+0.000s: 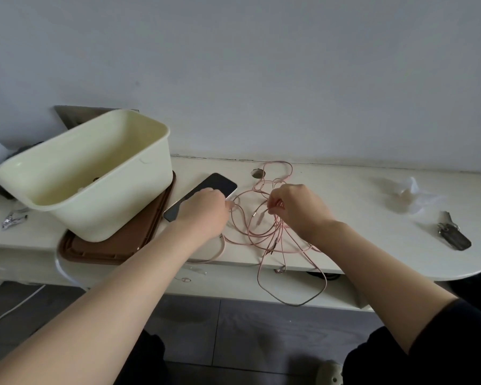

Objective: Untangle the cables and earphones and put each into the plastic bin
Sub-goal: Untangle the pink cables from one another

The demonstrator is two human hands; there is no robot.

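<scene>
Cables (264, 226), pink tangle on table (345, 195) at frame ctr, lie btwn both hands: L hand (203, 212) has fingers curled, pinching a strand by the phone (206, 190) corner; R hand (297, 209) pinches a bunch of strands. One loop hangs over the table's front edge, w/ bare top to the right up to keys (453, 232). Plastic bin (95, 173) sits tilted on brown lid (117, 245), left of ctr, cables all outside it.

Pink cables (278, 232), all knotted, mid frame, w/ one loop hanging down. Pale yellow bin (139, 176) sits tipped at left.
</scene>
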